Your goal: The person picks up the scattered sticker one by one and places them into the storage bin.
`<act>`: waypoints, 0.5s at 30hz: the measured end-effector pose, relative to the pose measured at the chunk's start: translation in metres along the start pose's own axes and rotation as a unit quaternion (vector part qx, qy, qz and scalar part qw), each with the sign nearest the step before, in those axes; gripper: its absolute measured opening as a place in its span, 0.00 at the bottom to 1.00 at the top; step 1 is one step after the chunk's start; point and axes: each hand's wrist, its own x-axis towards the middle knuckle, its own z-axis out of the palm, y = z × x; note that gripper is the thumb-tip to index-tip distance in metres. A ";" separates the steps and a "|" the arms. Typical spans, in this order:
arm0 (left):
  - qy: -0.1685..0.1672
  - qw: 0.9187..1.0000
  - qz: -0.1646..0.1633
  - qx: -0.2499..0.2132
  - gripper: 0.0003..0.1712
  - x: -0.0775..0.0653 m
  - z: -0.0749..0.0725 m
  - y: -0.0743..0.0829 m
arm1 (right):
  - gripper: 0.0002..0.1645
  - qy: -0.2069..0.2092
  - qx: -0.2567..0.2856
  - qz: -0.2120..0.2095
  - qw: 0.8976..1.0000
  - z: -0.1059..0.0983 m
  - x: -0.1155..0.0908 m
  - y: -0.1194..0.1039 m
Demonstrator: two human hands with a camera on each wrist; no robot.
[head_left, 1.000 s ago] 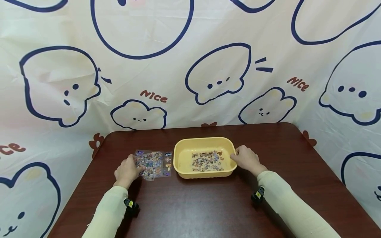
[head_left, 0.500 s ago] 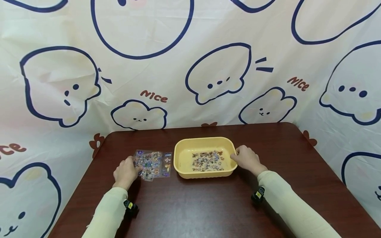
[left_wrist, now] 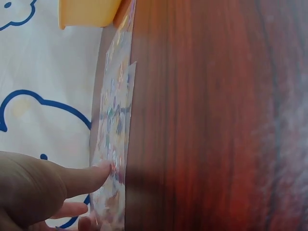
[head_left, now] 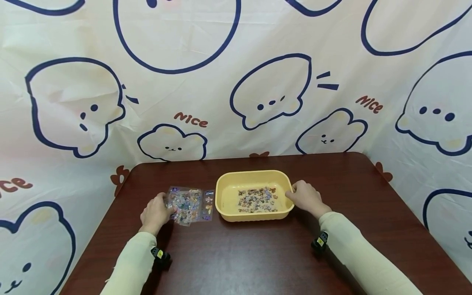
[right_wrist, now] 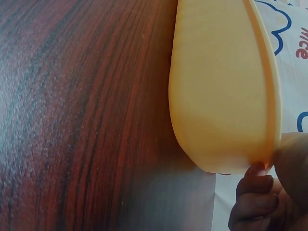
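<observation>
On the table's left, my left hand (head_left: 155, 213) grips the left side of a clear plastic bag (head_left: 186, 205) full of small, multicoloured jigsaw pieces. Its thumb (left_wrist: 91, 178) presses on the bag's upper face in the left wrist view, while the other fingers lie partly hidden behind the bag. A second clear layer juts out beneath the bag's near edge. Right of the bag stands a yellow plastic basin (head_left: 254, 216), with loose jigsaw pieces (head_left: 257, 200) spread over its bottom. My right hand (head_left: 305, 197) pinches the basin's right rim between thumb and fingers, also visible in the right wrist view.
The dark brown wooden table (head_left: 236, 254) has its far edge against a cream cloth backdrop (head_left: 221, 102) printed with cartoon animals. Both forearms reach in from the near side, each with a black device strapped at the wrist.
My left hand and the bag have shifted slightly, and the glare on the plastic looks different. The right hand and the basin have stayed in place.
</observation>
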 end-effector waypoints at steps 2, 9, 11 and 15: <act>-0.009 1.000 -0.003 -0.003 0.39 0.000 0.000 0.001 | 0.22 0.001 -0.001 0.001 1.000 0.000 0.000 0.000; -0.028 1.000 -0.003 -0.012 0.37 -0.001 -0.002 0.001 | 0.21 -0.006 0.001 0.004 1.000 0.000 0.000 0.001; -0.028 1.000 -0.004 -0.012 0.36 -0.001 -0.002 0.001 | 0.21 -0.007 0.002 0.005 1.000 0.000 0.000 0.001; -0.015 1.000 0.000 -0.008 0.33 -0.001 -0.001 0.001 | 0.22 -0.002 0.003 0.003 1.000 0.001 0.001 0.001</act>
